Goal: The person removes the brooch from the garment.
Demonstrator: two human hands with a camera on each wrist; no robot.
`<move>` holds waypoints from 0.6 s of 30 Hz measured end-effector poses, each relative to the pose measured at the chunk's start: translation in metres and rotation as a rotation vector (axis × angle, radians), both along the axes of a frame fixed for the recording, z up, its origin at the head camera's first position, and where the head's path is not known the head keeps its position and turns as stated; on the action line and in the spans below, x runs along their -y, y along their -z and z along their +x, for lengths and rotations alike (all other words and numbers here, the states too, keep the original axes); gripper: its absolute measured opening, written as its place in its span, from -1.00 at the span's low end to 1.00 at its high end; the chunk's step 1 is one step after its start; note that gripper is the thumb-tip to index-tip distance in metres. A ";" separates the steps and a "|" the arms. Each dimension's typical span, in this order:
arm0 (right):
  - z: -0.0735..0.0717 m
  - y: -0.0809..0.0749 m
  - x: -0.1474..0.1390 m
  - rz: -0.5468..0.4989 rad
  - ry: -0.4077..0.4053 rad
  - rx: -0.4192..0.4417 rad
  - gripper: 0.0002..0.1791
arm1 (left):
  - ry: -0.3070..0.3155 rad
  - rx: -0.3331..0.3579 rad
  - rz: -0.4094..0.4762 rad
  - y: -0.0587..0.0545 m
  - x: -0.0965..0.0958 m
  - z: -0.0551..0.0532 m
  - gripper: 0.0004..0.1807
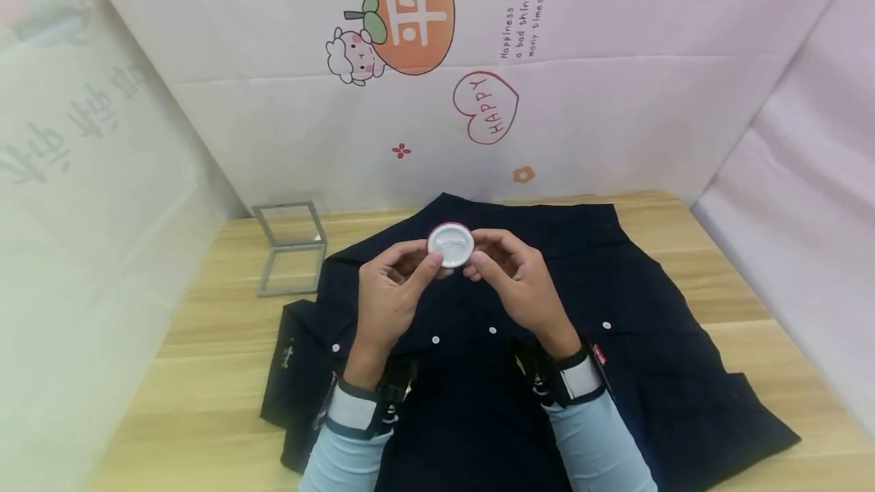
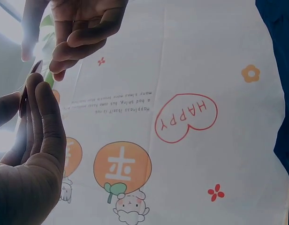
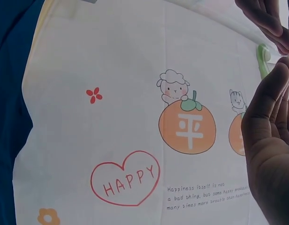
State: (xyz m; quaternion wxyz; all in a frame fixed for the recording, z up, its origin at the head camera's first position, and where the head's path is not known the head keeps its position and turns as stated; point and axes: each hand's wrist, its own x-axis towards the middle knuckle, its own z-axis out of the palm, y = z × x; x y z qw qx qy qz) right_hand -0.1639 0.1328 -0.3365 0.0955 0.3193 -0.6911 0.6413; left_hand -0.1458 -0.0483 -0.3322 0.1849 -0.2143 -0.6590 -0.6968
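Observation:
A round pin-back button badge (image 1: 450, 244) is held up over a dark navy shirt (image 1: 547, 287), its white back and metal pin towards me. My left hand (image 1: 393, 298) pinches the badge's left side, thumb on the back and fingers behind. In the left wrist view the badge (image 2: 23, 101) appears edge-on in that hand. At the badge's right edge is my right hand (image 1: 522, 287), its fingers loosely bent. The left wrist view shows its thumb and fingers spread apart around the edge; whether the fingertips touch it is unclear. The shirt lies spread on the table, showing several white buttons.
A grey hinged frame with two square panels (image 1: 290, 247) stands opened at the table's back left. Wooden table top (image 1: 184, 370) shows around the shirt. Printed white cloth (image 1: 287, 135) rises behind the table, and pale cloth (image 1: 807, 196) hangs at both sides.

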 end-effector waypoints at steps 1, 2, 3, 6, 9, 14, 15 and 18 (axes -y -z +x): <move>0.000 0.000 0.000 -0.001 0.000 0.002 -0.66 | 0.001 -0.001 -0.001 0.000 0.000 0.000 -0.79; 0.000 0.000 0.000 -0.002 -0.002 0.004 -0.66 | 0.002 -0.002 -0.001 0.000 -0.001 0.000 -0.79; 0.000 0.000 0.000 -0.003 -0.004 0.006 -0.65 | 0.002 -0.001 0.000 0.000 -0.001 0.000 -0.79; 0.000 0.000 0.000 -0.006 -0.010 0.006 -0.65 | 0.002 -0.003 0.006 0.001 0.000 0.000 -0.79; 0.001 0.001 0.001 -0.015 -0.012 0.000 -0.66 | 0.007 -0.007 0.008 0.003 0.000 0.000 -0.79; 0.001 0.001 0.001 -0.023 -0.013 -0.006 -0.67 | 0.023 -0.007 0.014 0.004 -0.001 0.000 -0.79; 0.001 0.001 0.001 -0.023 -0.011 -0.006 -0.67 | 0.031 -0.005 0.016 0.004 -0.002 0.000 -0.79; 0.001 0.001 0.000 -0.020 -0.001 -0.004 -0.66 | 0.061 0.007 0.027 0.005 -0.004 -0.002 -0.78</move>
